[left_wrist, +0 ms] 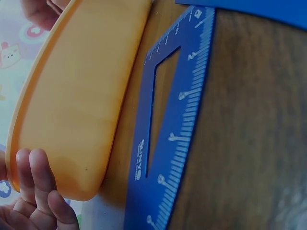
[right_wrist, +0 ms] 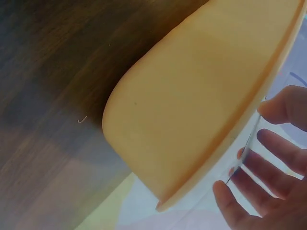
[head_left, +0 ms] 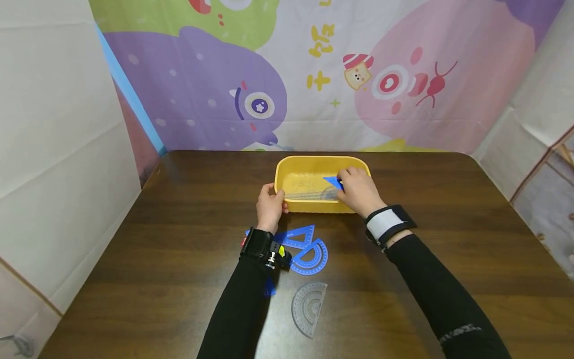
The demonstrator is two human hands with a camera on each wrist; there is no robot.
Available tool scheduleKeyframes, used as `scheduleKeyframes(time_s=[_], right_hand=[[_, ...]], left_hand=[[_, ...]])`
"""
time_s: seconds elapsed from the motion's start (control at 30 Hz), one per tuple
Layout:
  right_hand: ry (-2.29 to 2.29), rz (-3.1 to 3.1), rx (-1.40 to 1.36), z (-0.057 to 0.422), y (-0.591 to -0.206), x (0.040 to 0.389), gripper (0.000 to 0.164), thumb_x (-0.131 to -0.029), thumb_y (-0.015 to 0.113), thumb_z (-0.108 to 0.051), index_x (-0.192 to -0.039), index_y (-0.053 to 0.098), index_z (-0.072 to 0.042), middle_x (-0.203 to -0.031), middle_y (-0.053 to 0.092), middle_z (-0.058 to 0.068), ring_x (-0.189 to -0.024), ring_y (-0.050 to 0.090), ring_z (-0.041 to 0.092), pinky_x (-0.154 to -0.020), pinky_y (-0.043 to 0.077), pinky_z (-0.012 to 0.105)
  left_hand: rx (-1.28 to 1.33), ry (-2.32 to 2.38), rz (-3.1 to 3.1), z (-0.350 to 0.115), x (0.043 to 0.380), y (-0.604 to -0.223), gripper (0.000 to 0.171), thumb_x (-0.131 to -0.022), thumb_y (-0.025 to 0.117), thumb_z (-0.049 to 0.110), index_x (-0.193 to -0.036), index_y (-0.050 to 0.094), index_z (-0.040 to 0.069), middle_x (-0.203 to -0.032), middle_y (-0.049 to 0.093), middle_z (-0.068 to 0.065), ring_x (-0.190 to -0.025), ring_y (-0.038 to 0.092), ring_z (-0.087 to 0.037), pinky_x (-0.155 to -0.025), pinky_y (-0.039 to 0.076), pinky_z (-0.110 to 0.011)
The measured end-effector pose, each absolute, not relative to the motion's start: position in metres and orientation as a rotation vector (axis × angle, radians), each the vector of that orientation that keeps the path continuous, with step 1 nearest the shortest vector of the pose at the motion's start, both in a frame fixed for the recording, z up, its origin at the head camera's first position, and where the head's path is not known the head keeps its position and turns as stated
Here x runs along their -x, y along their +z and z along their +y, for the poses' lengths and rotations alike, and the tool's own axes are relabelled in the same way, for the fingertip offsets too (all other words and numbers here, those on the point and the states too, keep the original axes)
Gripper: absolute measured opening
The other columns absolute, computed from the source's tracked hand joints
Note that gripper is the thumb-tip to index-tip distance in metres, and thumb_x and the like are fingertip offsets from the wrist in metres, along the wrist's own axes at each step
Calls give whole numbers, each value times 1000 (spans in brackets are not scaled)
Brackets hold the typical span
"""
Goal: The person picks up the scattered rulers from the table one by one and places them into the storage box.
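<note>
Gripping the near left corner of a yellow box [head_left: 318, 207] with the left hand [head_left: 269, 207], hooking the thumb over the rim. Pinching a clear plastic piece [right_wrist: 246, 146] with the right hand [head_left: 358, 192] at the box's right end. Showing a blue triangle [head_left: 332, 181] right beside those fingers, within the box's outline; being unable to tell about any grip on it. Lying on the brown table [head_left: 381, 309], nearer the body: a blue set square [head_left: 309, 236] touching a blue protractor [head_left: 319, 258], then a grey see-through protractor [head_left: 308, 309].
</note>
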State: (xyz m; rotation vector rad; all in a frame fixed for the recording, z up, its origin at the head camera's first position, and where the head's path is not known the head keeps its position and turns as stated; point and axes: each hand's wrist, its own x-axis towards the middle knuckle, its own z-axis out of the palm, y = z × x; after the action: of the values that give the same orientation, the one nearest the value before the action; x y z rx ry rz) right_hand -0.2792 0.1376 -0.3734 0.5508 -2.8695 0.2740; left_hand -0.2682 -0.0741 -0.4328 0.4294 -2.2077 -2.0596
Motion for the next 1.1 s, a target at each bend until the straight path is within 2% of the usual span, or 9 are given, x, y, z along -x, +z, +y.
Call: scheduleKeyframes(time_s=[0.5, 0.87, 0.97, 1.1], right_hand=[[203, -2836, -667, 125, -378, 283, 32, -78, 63, -2, -109, 56, -3, -112, 54, 14, -104, 48, 33, -84, 44, 49], [196, -2921, -681, 121, -380, 285, 33, -82, 61, -3, -114, 55, -4, -118, 51, 14, -110, 46, 31, -92, 40, 51], [196, -2933, -702, 121, -380, 286, 37, -82, 60, -3, -118, 53, -4, -120, 51, 14, -111, 47, 32, -93, 40, 51], [189, -2956, -767, 122, -379, 288, 50, -81, 61, -1, -128, 47, -6, -123, 49, 15, -114, 46, 33, -92, 41, 51]], left_hand=[[-434, -2032, -2218, -74, 269, -434, 39, -87, 51, 17, -124, 46, 9, -63, 52, -3, -46, 51, -9, -53, 52, -30], [-447, -2042, -2218, -74, 267, -432, 37, -88, 51, 18, -123, 47, 12, -65, 52, -4, -48, 51, -10, -55, 53, -32], [-448, -2048, -2210, -74, 266, -432, 36, -87, 52, 18, -123, 47, 12, -65, 52, -4, -47, 51, -10, -55, 53, -32], [-441, -2040, -2214, -74, 266, -434, 36, -87, 52, 19, -123, 47, 13, -65, 53, -3, -47, 51, -10, -54, 52, -31]])
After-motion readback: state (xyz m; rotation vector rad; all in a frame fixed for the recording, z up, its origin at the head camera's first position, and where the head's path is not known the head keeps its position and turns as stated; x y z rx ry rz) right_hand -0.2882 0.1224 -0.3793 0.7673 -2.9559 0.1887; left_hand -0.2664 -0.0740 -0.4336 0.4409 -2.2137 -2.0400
